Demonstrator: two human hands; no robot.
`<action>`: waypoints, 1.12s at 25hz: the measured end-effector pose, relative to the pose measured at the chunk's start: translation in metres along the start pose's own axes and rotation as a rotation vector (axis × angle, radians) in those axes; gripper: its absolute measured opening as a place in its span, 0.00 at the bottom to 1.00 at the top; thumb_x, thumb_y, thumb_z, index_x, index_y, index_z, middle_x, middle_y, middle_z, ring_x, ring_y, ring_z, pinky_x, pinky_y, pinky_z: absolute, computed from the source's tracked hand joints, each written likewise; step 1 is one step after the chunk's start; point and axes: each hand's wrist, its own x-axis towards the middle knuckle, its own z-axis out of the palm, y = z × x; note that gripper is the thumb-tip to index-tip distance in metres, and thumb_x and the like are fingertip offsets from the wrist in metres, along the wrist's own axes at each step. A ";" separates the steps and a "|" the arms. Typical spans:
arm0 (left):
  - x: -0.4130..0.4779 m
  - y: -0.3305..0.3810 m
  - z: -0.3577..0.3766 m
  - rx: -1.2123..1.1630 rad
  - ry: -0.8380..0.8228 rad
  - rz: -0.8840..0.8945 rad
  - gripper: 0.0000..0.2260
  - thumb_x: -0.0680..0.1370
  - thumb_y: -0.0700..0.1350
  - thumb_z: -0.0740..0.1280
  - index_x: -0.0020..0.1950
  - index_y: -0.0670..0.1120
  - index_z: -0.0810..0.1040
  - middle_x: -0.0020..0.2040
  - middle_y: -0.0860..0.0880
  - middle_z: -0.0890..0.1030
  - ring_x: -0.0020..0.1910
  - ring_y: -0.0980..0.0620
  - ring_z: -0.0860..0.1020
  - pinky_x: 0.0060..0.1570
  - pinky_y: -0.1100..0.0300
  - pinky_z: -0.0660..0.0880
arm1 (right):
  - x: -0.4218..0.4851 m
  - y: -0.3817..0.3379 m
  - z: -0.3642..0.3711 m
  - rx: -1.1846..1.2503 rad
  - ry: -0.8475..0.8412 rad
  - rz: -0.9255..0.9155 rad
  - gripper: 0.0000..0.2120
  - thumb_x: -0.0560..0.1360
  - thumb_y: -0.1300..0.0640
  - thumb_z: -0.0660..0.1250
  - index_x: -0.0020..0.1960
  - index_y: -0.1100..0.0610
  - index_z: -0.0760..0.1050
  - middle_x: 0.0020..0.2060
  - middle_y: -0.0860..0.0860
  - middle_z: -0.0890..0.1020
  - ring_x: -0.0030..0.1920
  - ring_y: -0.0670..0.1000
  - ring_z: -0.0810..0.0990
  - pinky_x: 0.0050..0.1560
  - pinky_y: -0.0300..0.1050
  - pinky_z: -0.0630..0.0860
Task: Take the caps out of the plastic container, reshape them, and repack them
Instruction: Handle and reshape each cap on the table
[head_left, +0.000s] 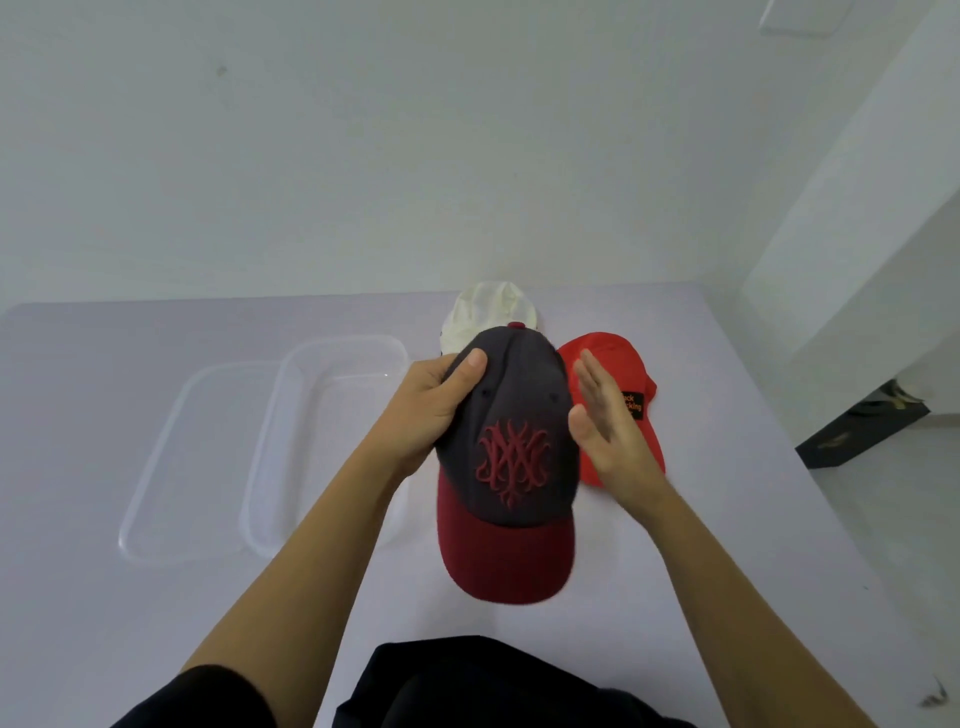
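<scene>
A dark grey cap (511, 441) with a maroon brim and red embroidered logo is held above the table, brim toward me. My left hand (436, 410) grips its crown on the left side, thumb on top. My right hand (605, 421) is flat with fingers extended, just beside the crown's right side. Behind it a cream cap (488, 312) lies on the table, partly hidden. A red cap (618, 358) with a black label lies to the right, partly behind my right hand. The clear plastic container (332, 405) stands empty at the left.
A clear lid (171, 467) lies flat just left of the container. The pale table (727, 545) meets a white wall at the back. Its right edge drops to the floor, where a dark object (857, 426) sits. My dark clothing shows at the bottom.
</scene>
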 end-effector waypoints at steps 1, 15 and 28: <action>-0.002 0.001 0.008 -0.064 -0.065 -0.001 0.18 0.76 0.53 0.61 0.51 0.41 0.81 0.45 0.44 0.85 0.45 0.49 0.83 0.48 0.57 0.80 | 0.005 -0.007 0.000 0.146 -0.083 0.036 0.36 0.65 0.30 0.66 0.69 0.41 0.61 0.69 0.41 0.69 0.70 0.43 0.68 0.68 0.42 0.67; -0.002 -0.003 -0.011 0.220 -0.249 -0.208 0.12 0.79 0.48 0.64 0.59 0.44 0.78 0.53 0.44 0.84 0.52 0.46 0.83 0.52 0.50 0.80 | 0.010 -0.001 0.007 -0.095 -0.097 0.174 0.23 0.69 0.40 0.67 0.54 0.57 0.79 0.45 0.53 0.86 0.47 0.51 0.84 0.51 0.55 0.81; 0.021 -0.104 0.002 0.518 0.037 -0.331 0.20 0.81 0.54 0.56 0.45 0.39 0.76 0.41 0.42 0.78 0.43 0.43 0.76 0.48 0.48 0.74 | 0.008 0.093 0.056 -0.177 0.029 0.580 0.19 0.80 0.45 0.54 0.61 0.57 0.72 0.55 0.52 0.77 0.55 0.52 0.75 0.58 0.49 0.72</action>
